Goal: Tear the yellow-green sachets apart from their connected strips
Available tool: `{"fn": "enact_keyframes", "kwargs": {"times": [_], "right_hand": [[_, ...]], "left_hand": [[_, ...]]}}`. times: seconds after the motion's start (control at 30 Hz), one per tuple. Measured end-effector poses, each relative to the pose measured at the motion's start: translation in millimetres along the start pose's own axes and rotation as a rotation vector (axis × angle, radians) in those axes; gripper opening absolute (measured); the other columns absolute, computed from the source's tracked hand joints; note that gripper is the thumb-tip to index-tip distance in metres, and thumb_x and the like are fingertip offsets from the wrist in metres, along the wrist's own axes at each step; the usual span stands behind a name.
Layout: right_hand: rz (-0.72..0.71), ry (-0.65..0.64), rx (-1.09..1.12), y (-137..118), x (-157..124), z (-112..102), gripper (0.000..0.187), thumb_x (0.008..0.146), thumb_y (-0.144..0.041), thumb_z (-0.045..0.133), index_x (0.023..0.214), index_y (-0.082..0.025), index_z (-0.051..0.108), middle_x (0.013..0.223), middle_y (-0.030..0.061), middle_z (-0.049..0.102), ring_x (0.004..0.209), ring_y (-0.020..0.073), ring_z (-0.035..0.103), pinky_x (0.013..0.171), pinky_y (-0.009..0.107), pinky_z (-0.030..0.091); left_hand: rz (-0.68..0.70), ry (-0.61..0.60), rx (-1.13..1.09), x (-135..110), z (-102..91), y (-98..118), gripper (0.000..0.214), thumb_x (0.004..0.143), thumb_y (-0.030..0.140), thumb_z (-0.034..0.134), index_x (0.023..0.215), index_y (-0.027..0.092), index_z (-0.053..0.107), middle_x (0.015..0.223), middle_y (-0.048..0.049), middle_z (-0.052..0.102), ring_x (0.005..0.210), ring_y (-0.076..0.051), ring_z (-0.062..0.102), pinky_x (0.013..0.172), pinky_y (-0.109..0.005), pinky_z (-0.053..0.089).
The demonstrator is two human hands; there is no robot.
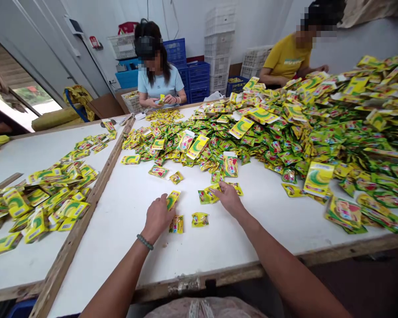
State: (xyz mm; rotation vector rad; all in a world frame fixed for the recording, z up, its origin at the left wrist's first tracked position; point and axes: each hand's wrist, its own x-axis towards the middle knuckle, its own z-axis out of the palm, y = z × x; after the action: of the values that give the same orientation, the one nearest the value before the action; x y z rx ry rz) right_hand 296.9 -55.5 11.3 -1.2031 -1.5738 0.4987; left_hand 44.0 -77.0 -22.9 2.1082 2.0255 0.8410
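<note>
My left hand, with a beaded bracelet at the wrist, is closed around a small yellow-and-green carton. The carton tilts up from its fingers. Just beside that hand lies a small foil packet; another packet rests a little to the right. My right hand has its fingertips curled on the edge of a yellow-green packet, in a small group of packets on the white tabletop. Its grip is partly hidden by the hand itself.
A large heap of packets and flat cartons covers the right and back. Left of a wooden divider strip lies a pile of filled-looking cartons. Two people sit across the table. Stacked crates stand behind.
</note>
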Motion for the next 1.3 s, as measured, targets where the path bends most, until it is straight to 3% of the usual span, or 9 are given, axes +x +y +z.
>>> {"fn": "enact_keyframes", "kwargs": {"times": [0.1, 0.2, 0.3, 0.37, 0.53, 0.67, 0.73, 0.93, 1.3], "right_hand": [[0.037, -0.053, 0.273, -9, -3, 6, 0.035, 0.068, -0.049, 0.064, 0.076, -0.017, 0.052, 0.061, -0.0009, 0.052, 0.056, 0.0126, 0.048, 0.051, 0.024, 0.038], [-0.018, -0.04, 0.394, -24, -3, 11, 0.036, 0.069, -0.047, 0.063, 0.087, -0.017, 0.054, 0.068, 0.0012, 0.057, 0.062, 0.0146, 0.053, 0.056, 0.025, 0.042], [-0.124, -0.062, 0.201, -41, -2, 14, 0.026, 0.071, -0.042, 0.062, 0.077, -0.018, 0.054, 0.066, -0.0007, 0.055, 0.063, 0.0134, 0.051, 0.057, 0.024, 0.04], [-0.17, -0.133, 0.028, -52, 0, 13, 0.023, 0.072, -0.039, 0.061, 0.071, -0.018, 0.053, 0.062, -0.0023, 0.052, 0.06, 0.0121, 0.047, 0.055, 0.022, 0.036], [-0.205, -0.305, -0.213, -69, 4, 3, 0.017, 0.072, -0.032, 0.06, 0.066, -0.017, 0.053, 0.058, -0.0041, 0.045, 0.057, 0.0099, 0.04, 0.051, 0.02, 0.028], [-0.238, -0.402, -0.294, -77, 3, 8, 0.014, 0.07, -0.028, 0.062, 0.065, -0.017, 0.054, 0.059, -0.004, 0.048, 0.061, 0.0105, 0.043, 0.053, 0.02, 0.028], [-0.234, -0.369, -0.277, -77, 1, 18, 0.013, 0.072, -0.028, 0.061, 0.067, -0.017, 0.056, 0.061, -0.0037, 0.051, 0.062, 0.0109, 0.045, 0.054, 0.02, 0.029], [-0.271, -0.012, -0.338, -64, -25, 45, 0.011, 0.076, -0.027, 0.06, 0.071, -0.018, 0.06, 0.072, 0.0007, 0.055, 0.071, 0.0136, 0.047, 0.065, 0.024, 0.035], [-0.371, -0.238, -0.372, -75, -38, 33, 0.014, 0.076, -0.01, 0.053, 0.084, -0.018, 0.062, 0.077, 0.0007, 0.062, 0.071, 0.0122, 0.055, 0.069, 0.023, 0.039]], "left_hand": [[0.028, -0.068, -0.394, -2, -4.6, -2, 0.033, 0.076, 0.034, 0.052, 0.105, 0.019, 0.057, 0.087, -0.0057, 0.065, 0.08, -0.024, 0.059, 0.069, -0.032, 0.042], [0.124, -0.256, -0.882, -10, -7.6, 3, 0.035, 0.074, 0.038, 0.058, 0.102, 0.017, 0.057, 0.089, -0.0035, 0.065, 0.08, -0.021, 0.059, 0.07, -0.029, 0.044], [0.176, -0.457, -1.196, -20, -7.4, 9, 0.045, 0.072, 0.038, 0.064, 0.11, 0.018, 0.052, 0.097, -0.0055, 0.065, 0.079, -0.019, 0.061, 0.071, -0.03, 0.047], [0.152, -0.497, -1.307, -25, -5.9, 10, 0.051, 0.071, 0.036, 0.066, 0.115, 0.019, 0.049, 0.104, -0.0073, 0.064, 0.079, -0.019, 0.063, 0.072, -0.031, 0.048], [0.144, -0.461, -1.369, -31, -0.5, 11, 0.054, 0.071, 0.035, 0.068, 0.118, 0.019, 0.049, 0.109, -0.0087, 0.064, 0.085, -0.02, 0.064, 0.075, -0.031, 0.049], [0.213, -0.541, -1.358, -34, -1.1, 21, 0.051, 0.072, 0.033, 0.068, 0.118, 0.02, 0.052, 0.111, -0.008, 0.064, 0.09, -0.02, 0.063, 0.077, -0.03, 0.049], [0.204, -0.563, -1.394, -34, -2.4, 27, 0.053, 0.071, 0.032, 0.068, 0.119, 0.02, 0.05, 0.11, -0.0079, 0.064, 0.086, -0.02, 0.064, 0.075, -0.03, 0.05], [0.152, -0.49, -1.538, -33, 3.7, 28, 0.056, 0.071, 0.029, 0.069, 0.122, 0.019, 0.046, 0.102, -0.0073, 0.067, 0.078, -0.018, 0.065, 0.073, -0.032, 0.052], [0.208, -0.456, -1.403, -31, -0.1, 20, 0.047, 0.068, 0.028, 0.071, 0.111, 0.016, 0.055, 0.096, -0.0059, 0.068, 0.078, -0.016, 0.062, 0.069, -0.025, 0.048]]}}
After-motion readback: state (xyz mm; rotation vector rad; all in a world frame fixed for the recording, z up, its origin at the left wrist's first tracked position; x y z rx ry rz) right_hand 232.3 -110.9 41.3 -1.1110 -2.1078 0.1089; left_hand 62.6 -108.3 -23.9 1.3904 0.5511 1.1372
